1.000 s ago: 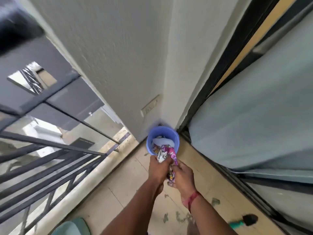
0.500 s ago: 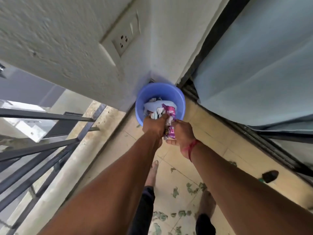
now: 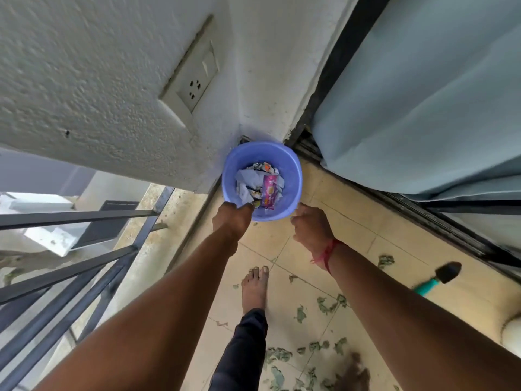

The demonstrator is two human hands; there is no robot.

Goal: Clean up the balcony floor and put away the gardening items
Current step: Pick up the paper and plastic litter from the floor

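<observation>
- The blue bucket point(image 3: 293, 176) stands on the balcony floor point(image 3: 352, 221), in the corner where the wall point(image 3: 267, 80) meets the door track point(image 3: 423, 218).
- We see crumpled wrappers inside it, with a pink wrapper point(image 3: 269, 191) on top.
- Our left hand point(image 3: 232, 220) reaches over the near rim. Its fingers are hidden from us, so we cannot tell what they do.
- Our right hand point(image 3: 311, 227) hangs just beside the bucket, fingers loosely curled, holding nothing.
- A trowel point(image 3: 439, 276) with a teal handle lies near the door track, and torn leaves point(image 3: 327, 304) litter the tiles.
</observation>
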